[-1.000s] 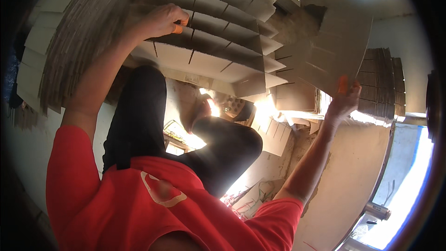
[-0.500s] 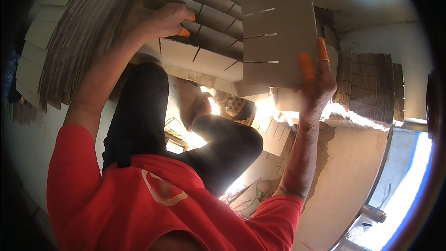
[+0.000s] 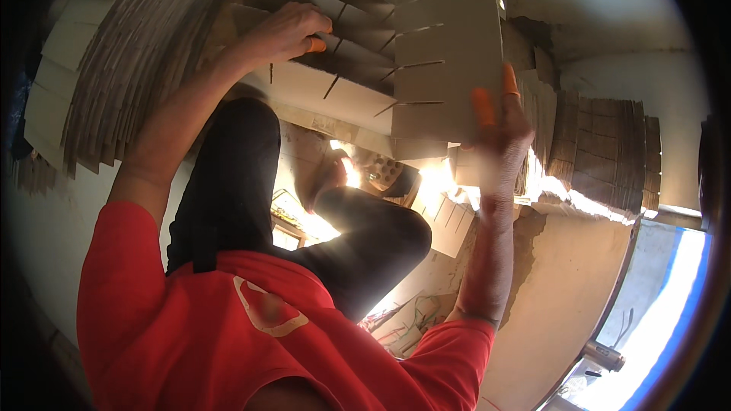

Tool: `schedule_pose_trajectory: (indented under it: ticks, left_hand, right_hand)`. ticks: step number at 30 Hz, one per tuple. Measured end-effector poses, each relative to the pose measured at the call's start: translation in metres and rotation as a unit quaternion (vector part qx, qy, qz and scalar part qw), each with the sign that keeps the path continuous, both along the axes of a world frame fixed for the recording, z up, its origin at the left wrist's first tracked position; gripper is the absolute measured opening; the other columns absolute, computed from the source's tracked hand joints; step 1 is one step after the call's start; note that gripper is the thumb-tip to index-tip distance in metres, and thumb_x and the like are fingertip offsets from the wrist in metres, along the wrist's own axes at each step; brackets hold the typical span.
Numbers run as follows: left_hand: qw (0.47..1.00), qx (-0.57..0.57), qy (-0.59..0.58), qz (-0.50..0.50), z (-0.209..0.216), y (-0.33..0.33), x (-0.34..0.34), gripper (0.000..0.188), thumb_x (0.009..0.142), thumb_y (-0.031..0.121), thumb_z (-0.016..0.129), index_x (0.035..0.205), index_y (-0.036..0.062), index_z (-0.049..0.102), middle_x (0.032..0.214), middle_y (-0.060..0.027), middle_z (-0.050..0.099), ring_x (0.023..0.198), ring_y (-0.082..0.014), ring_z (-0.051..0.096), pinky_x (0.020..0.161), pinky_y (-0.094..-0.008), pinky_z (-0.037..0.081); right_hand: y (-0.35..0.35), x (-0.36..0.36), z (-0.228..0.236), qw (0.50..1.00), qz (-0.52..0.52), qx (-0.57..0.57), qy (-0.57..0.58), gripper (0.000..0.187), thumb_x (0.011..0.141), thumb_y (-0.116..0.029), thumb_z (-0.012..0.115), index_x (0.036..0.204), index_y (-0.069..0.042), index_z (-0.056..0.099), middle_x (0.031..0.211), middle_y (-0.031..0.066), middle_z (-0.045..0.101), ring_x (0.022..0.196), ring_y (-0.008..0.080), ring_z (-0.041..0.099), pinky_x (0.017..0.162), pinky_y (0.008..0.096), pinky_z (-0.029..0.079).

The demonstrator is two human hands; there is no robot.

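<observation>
My right hand [image 3: 502, 128], with orange finger covers, grips the right side of an upright slotted cardboard sheet [image 3: 449, 46]. Several short parallel slits run in from the sheet's left edge, which is close to the ends of a row of slotted cardboard strips [image 3: 304, 90]. These strips stand on edge, one behind another, in front of me. At the row's left part my left hand [image 3: 293, 34], also with orange finger covers, is closed on the top edge of a strip. The exact finger contact there is partly hidden.
A tall stack of cardboard pieces [image 3: 145, 53] leans on the left. More bundled slotted cardboard [image 3: 609, 144] stands at the right. Below the strips are my dark-trousered legs [image 3: 228, 183]. Bright light glares between the stacks, and a metal cylinder [image 3: 604, 355] lies at the lower right.
My right hand has shifted left with the cardboard sheet, bringing its slit edge closer to the strips. My left hand and the strips have moved slightly right.
</observation>
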State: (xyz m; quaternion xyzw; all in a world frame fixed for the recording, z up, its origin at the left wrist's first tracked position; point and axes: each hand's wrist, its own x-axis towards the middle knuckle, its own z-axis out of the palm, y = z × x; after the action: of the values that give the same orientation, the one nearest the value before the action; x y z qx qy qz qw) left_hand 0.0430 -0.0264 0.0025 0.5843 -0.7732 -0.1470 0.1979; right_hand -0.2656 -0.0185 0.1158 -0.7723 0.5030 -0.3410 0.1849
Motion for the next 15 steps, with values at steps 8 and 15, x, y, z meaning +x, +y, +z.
schedule_pose_trajectory:
  ticks: [8, 15]
  left_hand:
    - [0.998, -0.048, 0.024, 0.013, -0.0013, 0.0033, -0.0015, 0.025, 0.075, 0.006, 0.07, 0.098, -0.0016, 0.063, 0.104, -0.0137, 0.062, 0.107, -0.0314, 0.053, 0.092, -0.0388, 0.043]
    - [0.999, -0.047, 0.015, 0.006, -0.0034, -0.0026, -0.003, 0.019, 0.074, 0.003, 0.07, 0.091, -0.0037, 0.063, 0.095, -0.0139, 0.064, 0.097, -0.0327, 0.057, 0.085, -0.0401, 0.045]
  right_hand:
    - [0.005, 0.0068, 0.0077, 1.0, 0.007, 0.017, -0.017, 0.051, 0.086, -0.001, 0.06, 0.134, 0.001, 0.043, 0.086, 0.0098, 0.068, 0.049, 0.0069, 0.054, 0.039, 0.0234, 0.045]
    - [0.0016, 0.0056, 0.0023, 0.997, 0.013, 0.076, -0.02, 0.051, 0.086, -0.001, 0.06, 0.135, 0.0, 0.043, 0.092, 0.0078, 0.068, 0.052, 0.0058, 0.053, 0.039, 0.0218, 0.045]
